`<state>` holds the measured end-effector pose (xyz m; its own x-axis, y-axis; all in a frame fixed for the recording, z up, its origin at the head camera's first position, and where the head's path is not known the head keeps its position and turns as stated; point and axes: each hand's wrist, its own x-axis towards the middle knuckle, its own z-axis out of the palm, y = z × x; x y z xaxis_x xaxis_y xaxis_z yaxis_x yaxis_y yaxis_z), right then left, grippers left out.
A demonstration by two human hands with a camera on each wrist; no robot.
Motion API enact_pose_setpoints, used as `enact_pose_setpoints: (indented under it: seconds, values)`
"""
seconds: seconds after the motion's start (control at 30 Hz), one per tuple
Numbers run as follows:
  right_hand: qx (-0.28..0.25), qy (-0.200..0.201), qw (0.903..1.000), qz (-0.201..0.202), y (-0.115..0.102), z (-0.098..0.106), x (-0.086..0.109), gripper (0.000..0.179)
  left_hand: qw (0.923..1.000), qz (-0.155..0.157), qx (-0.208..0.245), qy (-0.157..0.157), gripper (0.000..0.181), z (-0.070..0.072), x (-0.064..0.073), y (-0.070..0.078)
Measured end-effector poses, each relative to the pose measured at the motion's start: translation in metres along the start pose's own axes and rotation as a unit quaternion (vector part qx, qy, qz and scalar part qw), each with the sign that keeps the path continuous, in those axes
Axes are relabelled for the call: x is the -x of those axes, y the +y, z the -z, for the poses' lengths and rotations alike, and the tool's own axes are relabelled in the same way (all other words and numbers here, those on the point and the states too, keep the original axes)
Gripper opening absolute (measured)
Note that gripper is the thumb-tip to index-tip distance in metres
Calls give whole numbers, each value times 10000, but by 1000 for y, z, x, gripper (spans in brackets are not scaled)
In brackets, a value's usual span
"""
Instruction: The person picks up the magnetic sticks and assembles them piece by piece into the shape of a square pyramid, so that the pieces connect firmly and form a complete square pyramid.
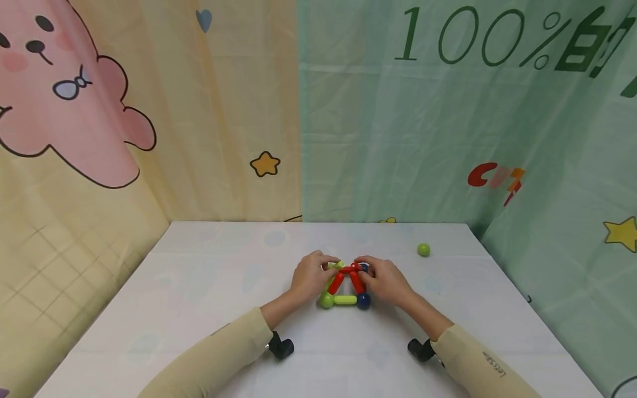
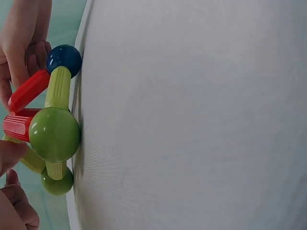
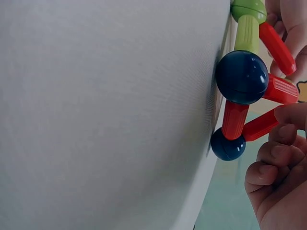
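Note:
Ball-and-rod building toy pieces form a square frame low on the white table. At its near side are a green ball [image 1: 326,300], a lime rod [image 1: 345,300] and a dark blue ball [image 1: 364,300]. Red rods [image 1: 336,283] lean up from these two balls toward the middle. My left hand [image 1: 309,277] pinches a lime rod [image 2: 32,159] slanting up from the far green ball [image 2: 57,181]. With thumb and finger, my right hand [image 1: 389,282] grips a red rod [image 3: 260,125] rising from the far blue ball [image 3: 228,144]. The fingers partly hide the rods' upper ends.
A loose green ball [image 1: 423,250] lies at the back right of the white table [image 1: 224,287]. Printed curtains [image 1: 234,110] stand behind the table and along its sides. A black wrist camera [image 1: 281,347] sticks out below the left sleeve, another [image 1: 421,350] below the right.

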<state>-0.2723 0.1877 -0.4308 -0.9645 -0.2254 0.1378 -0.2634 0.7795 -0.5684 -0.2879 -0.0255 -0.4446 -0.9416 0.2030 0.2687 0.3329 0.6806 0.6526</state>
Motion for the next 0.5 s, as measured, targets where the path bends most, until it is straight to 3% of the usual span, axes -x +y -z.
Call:
enact_pose_setpoints:
  seconds: [0.33,0.5]
  values:
    - [-341,342,9988,-36,1,0,6,29,10000,0,-79,-38,19,0,1,1]
    - [-156,280,9994,110,0,-1,9,21,9999,-61,31,141,22,2,5,0]
